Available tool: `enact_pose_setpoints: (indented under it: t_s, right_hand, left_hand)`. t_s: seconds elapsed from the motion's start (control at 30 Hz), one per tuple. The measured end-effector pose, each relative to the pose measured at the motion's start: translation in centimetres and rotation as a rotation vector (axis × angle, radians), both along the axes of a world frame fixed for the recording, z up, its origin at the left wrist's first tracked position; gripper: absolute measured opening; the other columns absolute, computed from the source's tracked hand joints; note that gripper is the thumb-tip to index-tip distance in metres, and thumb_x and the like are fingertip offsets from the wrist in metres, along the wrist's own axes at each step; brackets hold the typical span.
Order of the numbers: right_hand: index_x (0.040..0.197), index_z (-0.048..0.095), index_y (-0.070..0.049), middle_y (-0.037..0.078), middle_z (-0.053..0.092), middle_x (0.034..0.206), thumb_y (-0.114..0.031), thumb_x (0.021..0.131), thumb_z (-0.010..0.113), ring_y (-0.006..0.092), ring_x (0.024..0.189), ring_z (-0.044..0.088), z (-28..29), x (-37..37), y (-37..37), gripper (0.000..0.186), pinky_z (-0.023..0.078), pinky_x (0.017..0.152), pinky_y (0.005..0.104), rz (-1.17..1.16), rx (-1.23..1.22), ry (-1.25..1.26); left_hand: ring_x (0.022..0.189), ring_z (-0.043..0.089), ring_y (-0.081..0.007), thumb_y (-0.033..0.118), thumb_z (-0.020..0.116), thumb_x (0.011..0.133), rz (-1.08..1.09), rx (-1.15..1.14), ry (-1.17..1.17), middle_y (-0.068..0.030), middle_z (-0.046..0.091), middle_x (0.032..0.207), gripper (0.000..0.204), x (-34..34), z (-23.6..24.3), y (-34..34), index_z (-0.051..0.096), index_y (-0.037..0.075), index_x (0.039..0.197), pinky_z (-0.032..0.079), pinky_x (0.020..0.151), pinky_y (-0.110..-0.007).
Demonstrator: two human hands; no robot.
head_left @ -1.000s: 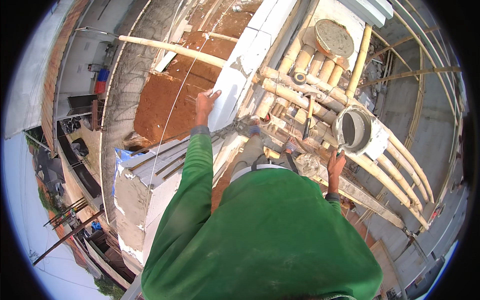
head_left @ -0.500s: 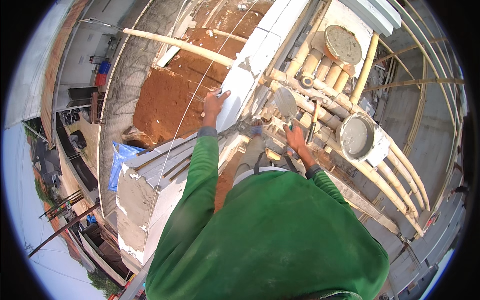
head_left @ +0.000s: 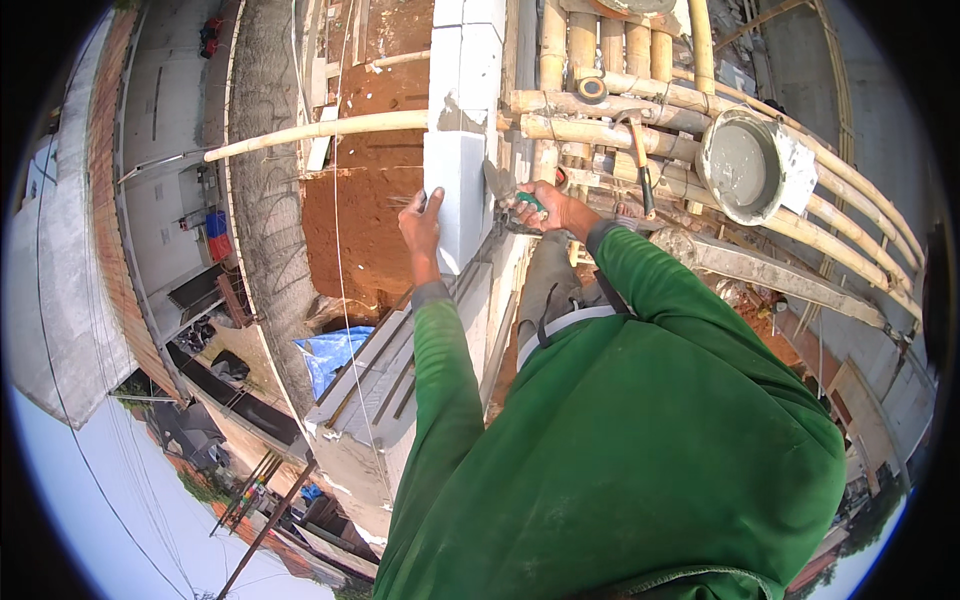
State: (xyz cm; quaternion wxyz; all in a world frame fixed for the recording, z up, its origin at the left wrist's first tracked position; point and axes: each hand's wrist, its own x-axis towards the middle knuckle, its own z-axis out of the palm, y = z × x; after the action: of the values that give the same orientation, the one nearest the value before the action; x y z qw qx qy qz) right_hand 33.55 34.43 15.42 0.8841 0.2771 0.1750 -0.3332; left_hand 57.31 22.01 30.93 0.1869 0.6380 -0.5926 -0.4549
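My right hand [head_left: 560, 208] is closed round the green handle of a trowel [head_left: 499, 184]. The grey blade meets the right side of the white block [head_left: 461, 195] on top of the wall, near its edge. At the block's left edge is my left hand [head_left: 421, 230], thumb against the block and fingers curled. Something thin and greyish shows by those fingers, too small to make out. A grey mortar patch [head_left: 462, 118] lies at the joint with the block beyond.
Right of the wall, bamboo poles [head_left: 615, 108] carry a bucket of wet mortar [head_left: 741, 167], a hammer [head_left: 640, 165] and a tape roll [head_left: 592, 90]. A taut string [head_left: 340, 215] runs left of the wall above red soil [head_left: 360, 235]. A bamboo pole [head_left: 320, 134] reaches left. A blue tarp [head_left: 335, 355] lies nearby.
My right hand has brought the trowel leftward from over the bamboo to the block's right side. The view has turned and shifted; my left hand stays at the block's left edge.
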Motion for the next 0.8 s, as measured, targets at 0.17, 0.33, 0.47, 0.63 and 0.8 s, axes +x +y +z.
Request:
enact_pose_setpoints:
  t_s: [0.17,0.33,0.47,0.63,0.8]
  right_hand:
    - [0.112,0.061,0.006,-0.002,0.048,0.070,-0.041,0.110,0.044,0.0095,0.051,0.040,2.0,4.9,5.0,0.050,0.031,0.041,0.0245,0.126,0.126,0.066]
    - [0.115,0.060,0.006,-0.003,0.047,0.069,-0.041,0.110,0.045,0.0084,0.053,0.040,3.2,7.5,7.9,0.050,0.030,0.040,0.0241,0.318,0.180,-0.083]
    - [0.121,0.059,0.005,-0.004,0.041,0.067,-0.045,0.110,0.047,0.0077,0.051,0.038,5.4,4.9,8.2,0.052,0.029,0.037,0.0236,0.488,0.111,-0.079]
    - [0.115,0.064,0.002,-0.004,0.045,0.060,-0.049,0.106,0.056,0.0084,0.042,0.039,13.1,-4.6,10.8,0.052,0.028,0.034,0.0254,0.409,-0.263,0.306]
    - [0.108,0.065,-0.002,-0.003,0.047,0.059,-0.049,0.105,0.059,0.0088,0.038,0.042,21.5,-15.1,16.6,0.048,0.033,0.032,0.0263,0.211,-0.325,0.783]
  left_hand:
    - [0.098,0.067,-0.0171,0.028,0.084,0.094,0.053,0.052,0.050,-0.0153,0.077,0.111,0.056,-0.2,-0.1,0.4,0.069,-0.014,0.128,0.053,0.091,-0.032]
    - [0.103,0.067,-0.0178,0.027,0.082,0.095,0.058,0.065,0.065,-0.0166,0.076,0.115,0.056,0.0,-0.6,0.1,0.068,-0.014,0.130,0.053,0.094,-0.033]
    - [0.105,0.067,-0.0183,0.026,0.081,0.097,-0.016,0.039,0.089,-0.0158,0.076,0.117,0.052,0.6,-1.1,-0.2,0.069,-0.013,0.129,0.052,0.096,-0.033]
    - [0.107,0.068,-0.0196,0.026,0.080,0.097,-0.014,0.061,0.084,-0.0163,0.077,0.120,0.051,1.0,-1.9,-0.6,0.070,-0.013,0.128,0.051,0.099,-0.035]
    - [0.106,0.066,-0.0180,0.029,0.083,0.095,-0.022,-0.032,-0.036,-0.0149,0.075,0.116,0.058,1.0,-2.4,-1.0,0.068,-0.016,0.128,0.052,0.098,-0.031]
